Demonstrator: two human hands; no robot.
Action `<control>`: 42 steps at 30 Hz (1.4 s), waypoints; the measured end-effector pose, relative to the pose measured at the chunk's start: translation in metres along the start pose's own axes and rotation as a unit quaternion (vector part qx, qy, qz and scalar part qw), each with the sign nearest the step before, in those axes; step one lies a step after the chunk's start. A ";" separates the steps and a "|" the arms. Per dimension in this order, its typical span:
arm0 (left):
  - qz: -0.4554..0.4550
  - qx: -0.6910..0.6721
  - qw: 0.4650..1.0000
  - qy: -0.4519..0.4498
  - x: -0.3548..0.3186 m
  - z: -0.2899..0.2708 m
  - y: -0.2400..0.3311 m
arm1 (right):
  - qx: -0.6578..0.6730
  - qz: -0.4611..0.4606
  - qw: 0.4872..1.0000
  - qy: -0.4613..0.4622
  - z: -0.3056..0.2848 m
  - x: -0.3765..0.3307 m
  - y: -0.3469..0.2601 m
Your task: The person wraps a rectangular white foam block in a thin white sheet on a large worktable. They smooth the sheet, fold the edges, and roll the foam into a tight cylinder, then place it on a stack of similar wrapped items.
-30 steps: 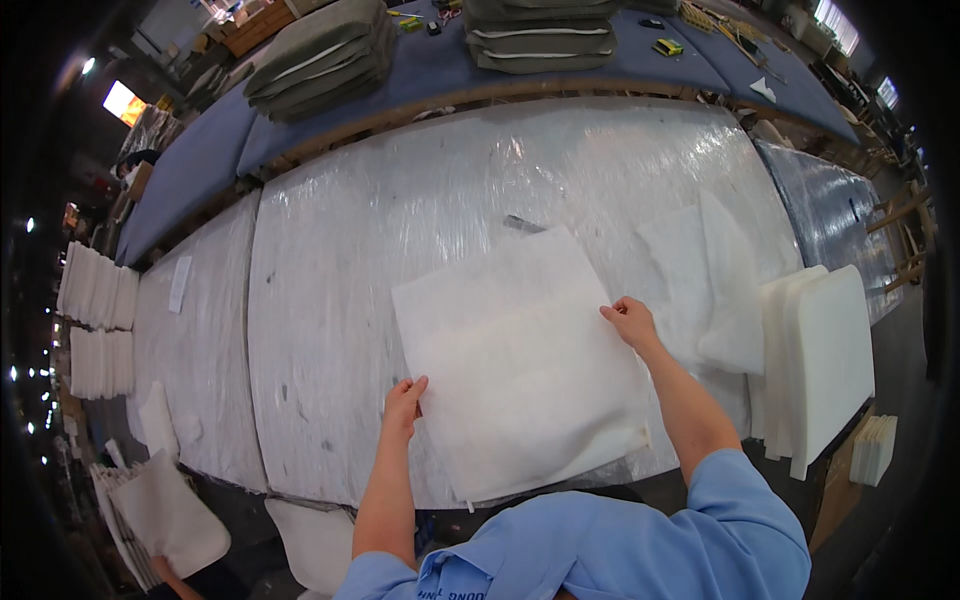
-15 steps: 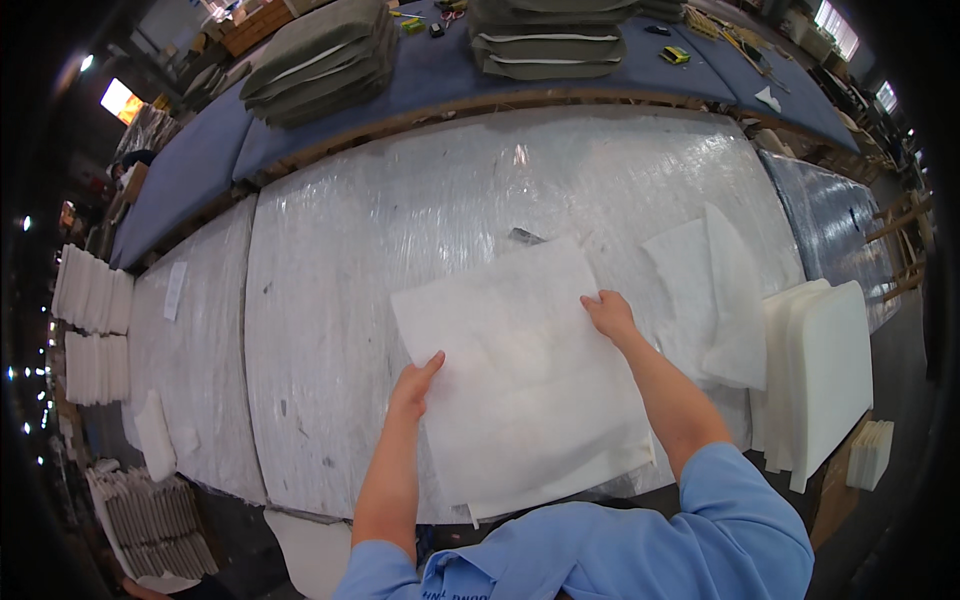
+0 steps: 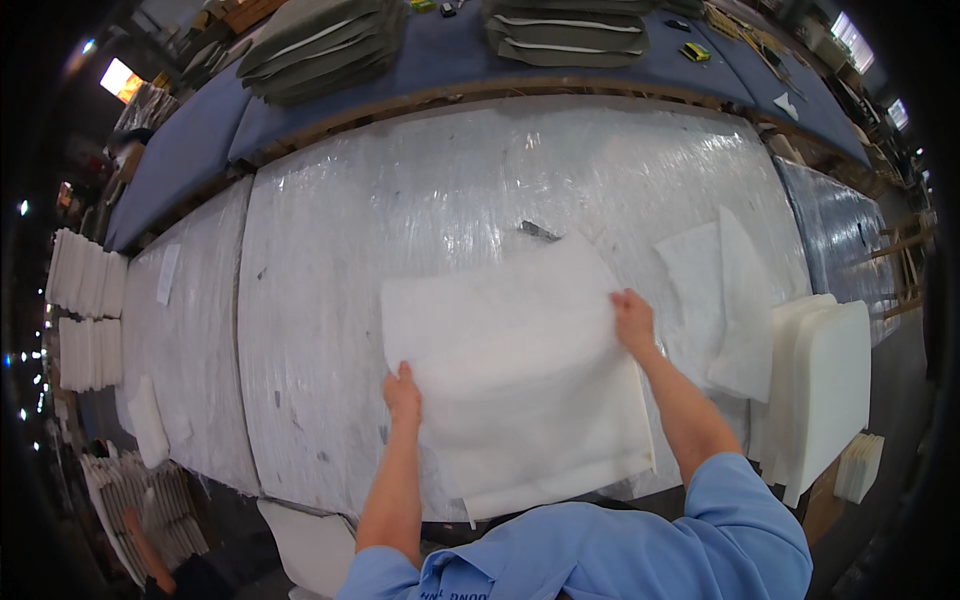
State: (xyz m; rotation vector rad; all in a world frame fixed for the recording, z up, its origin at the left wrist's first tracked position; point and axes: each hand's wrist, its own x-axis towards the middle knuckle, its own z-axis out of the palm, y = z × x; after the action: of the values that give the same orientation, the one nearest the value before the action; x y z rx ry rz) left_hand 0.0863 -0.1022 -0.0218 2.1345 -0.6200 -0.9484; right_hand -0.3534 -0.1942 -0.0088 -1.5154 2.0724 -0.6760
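Note:
A soft white sheet of wadding [image 3: 505, 325] lies in front of me on the plastic-wrapped table, its far half spread beyond my hands. Under it, the straight edges of a flat white pad [image 3: 570, 492] show on the right and near my body. My left hand [image 3: 403, 393] grips the sheet's left edge, thumb on top. Farther out, my right hand [image 3: 632, 322] is closed on the right edge, its fingers slightly blurred. The sheet's surface between the hands is smeared by motion.
Another white wadding piece [image 3: 715, 300] lies folded to the right, beside upright white foam cushions [image 3: 830, 385]. A blue padded bench [image 3: 440, 85] with stacked grey-green cushions [image 3: 320, 50] runs along the back. At lower left, another person's arm [image 3: 150, 550] reaches near stacked pads [image 3: 110, 490].
My hands have moved farther apart, the left one slightly nearer me and the right one outward. The sheet's far edge has shifted and its folds have changed. Another person's arm shows more at lower left.

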 end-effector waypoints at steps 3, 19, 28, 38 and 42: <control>0.023 -0.044 0.998 -0.043 -0.007 -0.003 -0.003 | -0.017 0.005 1.000 -0.006 -0.016 0.005 0.014; -0.191 -0.037 0.959 -0.204 0.099 0.013 0.064 | -0.041 0.149 0.977 -0.147 0.032 0.097 -0.030; -0.169 -0.208 0.946 -0.181 0.108 0.030 0.069 | 0.220 0.079 0.967 -0.099 0.057 0.085 -0.054; -0.112 -0.248 0.962 -0.042 0.091 0.007 0.060 | 0.222 0.075 0.971 0.050 0.038 0.084 -0.018; -0.106 -0.255 0.960 -0.056 0.092 0.003 0.051 | 0.226 0.092 0.969 0.027 0.033 0.083 -0.012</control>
State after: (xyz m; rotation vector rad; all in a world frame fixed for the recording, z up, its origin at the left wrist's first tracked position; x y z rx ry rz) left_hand 0.1337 -0.1956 -0.0243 1.7114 -0.1659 -1.2024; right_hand -0.3460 -0.2804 -0.0340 -1.0460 1.8965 -1.0394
